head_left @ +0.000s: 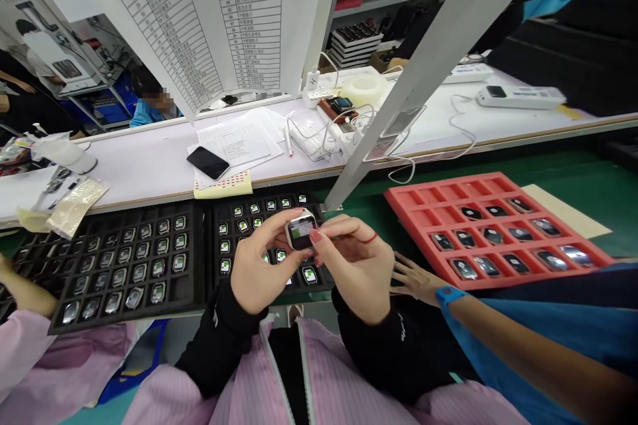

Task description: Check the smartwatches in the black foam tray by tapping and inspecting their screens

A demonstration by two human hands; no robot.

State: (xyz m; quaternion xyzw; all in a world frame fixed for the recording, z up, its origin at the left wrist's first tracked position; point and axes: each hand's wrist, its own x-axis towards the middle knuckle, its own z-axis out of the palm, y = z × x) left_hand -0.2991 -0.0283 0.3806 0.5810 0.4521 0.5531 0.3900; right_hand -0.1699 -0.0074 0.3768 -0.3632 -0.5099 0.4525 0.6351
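Between my two hands is a smartwatch body (302,231) without a strap, its screen lit and facing up towards me. My left hand (256,265) grips its left side between thumb and fingers. My right hand (356,259) pinches the right side, with the thumb at the edge of the screen. Directly below lies a black tray (215,279) of watch bodies, many showing white and green screens; my hands cover part of it. To its left sits a second black tray (192,289) with rows of similar watch bodies.
A red tray (409,202) with watch bodies lies to the right, beside a co-worker's hand (416,279). Another person's arm (30,289) reaches in at left. A phone (208,163), papers (249,139) and cables (323,136) lie on the shelf. A slanted metal post (399,89) rises ahead.
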